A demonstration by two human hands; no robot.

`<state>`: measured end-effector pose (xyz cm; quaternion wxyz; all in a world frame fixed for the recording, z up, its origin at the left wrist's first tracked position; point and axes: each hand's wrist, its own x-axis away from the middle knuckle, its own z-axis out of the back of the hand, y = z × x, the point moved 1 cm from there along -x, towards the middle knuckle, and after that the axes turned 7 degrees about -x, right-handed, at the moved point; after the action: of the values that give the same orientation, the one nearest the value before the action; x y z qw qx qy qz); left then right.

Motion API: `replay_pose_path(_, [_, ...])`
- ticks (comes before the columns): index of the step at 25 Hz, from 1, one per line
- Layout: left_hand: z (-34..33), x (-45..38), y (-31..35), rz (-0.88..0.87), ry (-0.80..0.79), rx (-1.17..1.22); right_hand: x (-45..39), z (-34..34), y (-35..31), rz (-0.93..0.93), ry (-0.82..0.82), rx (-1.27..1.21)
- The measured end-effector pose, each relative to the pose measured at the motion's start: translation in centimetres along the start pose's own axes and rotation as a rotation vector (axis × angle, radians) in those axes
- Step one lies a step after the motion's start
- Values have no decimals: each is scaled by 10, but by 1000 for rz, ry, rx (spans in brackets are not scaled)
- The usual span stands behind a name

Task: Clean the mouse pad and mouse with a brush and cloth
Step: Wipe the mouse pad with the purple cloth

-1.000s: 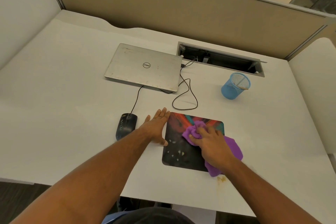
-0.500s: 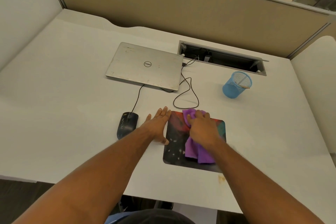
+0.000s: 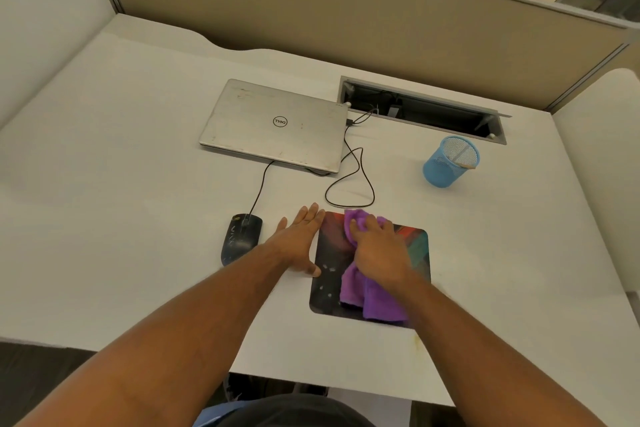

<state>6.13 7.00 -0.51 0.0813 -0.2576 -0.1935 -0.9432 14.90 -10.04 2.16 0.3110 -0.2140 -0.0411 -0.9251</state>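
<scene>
Mouse pad (image 3: pixel 325 274) partly under cloth (image 3: pixel 363 298)

Mouse pad (image 3: pixel 325 274) middle under purple cloth (image 3: pixel 367 298); blue cup (image 3: pixel 450 163) contents unclear

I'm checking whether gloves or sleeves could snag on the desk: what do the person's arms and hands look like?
Both forearms are bare right up to the bottom of the frame; no sleeves, gloves, watch, rings or bands are visible. The left hand and right hand show five bare fingers each, with no markings or cables.

Single head cam, wide-angle, looks fwd & down, fairly close over desk (image 3: pixel 138 218).
</scene>
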Motion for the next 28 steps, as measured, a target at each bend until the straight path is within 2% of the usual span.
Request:
replay_pose_path(2, [-1,0,0,-4,5,5,-5,5,-26,23,20,-10])
replay_pose_path(4, [-1,0,-2,-17,7,9,9,-7,-50,123,36,-26])
replay_pose_path(6, [-2,-1,-4,-26,13,1,35,-28,-50,188,19,-33])
replay_pose_path(8, [-3,-2,-4,-28,10,-7,45,-38,-25,123,27,-97])
replay_pose_path(12, [-2,-4,-4,-16,2,-9,5,-16,15,-173,51,-102])
replay_pose_path(15, [-2,-2,-2,-9,-11,-12,-3,-11,-12,-132,69,-117])
replay_pose_path(18, [-1,-3,-1,-13,-4,-13,35,-39,-32,-41,45,-134])
replay_pose_path(20, [-2,-2,-2,-19,-7,-18,50,-48,-16,-80,30,-153])
replay_pose_path(24, [-2,-2,-2,-10,-15,-18,7,-12,24,-313,-9,-148])
replay_pose_path(26, [-2,-3,-1,-6,-22,-21,-5,4,15,-305,-18,-156])
replay_pose_path(28, [-1,-2,-1,-9,-17,-24,5,-4,-16,-194,-1,-170])
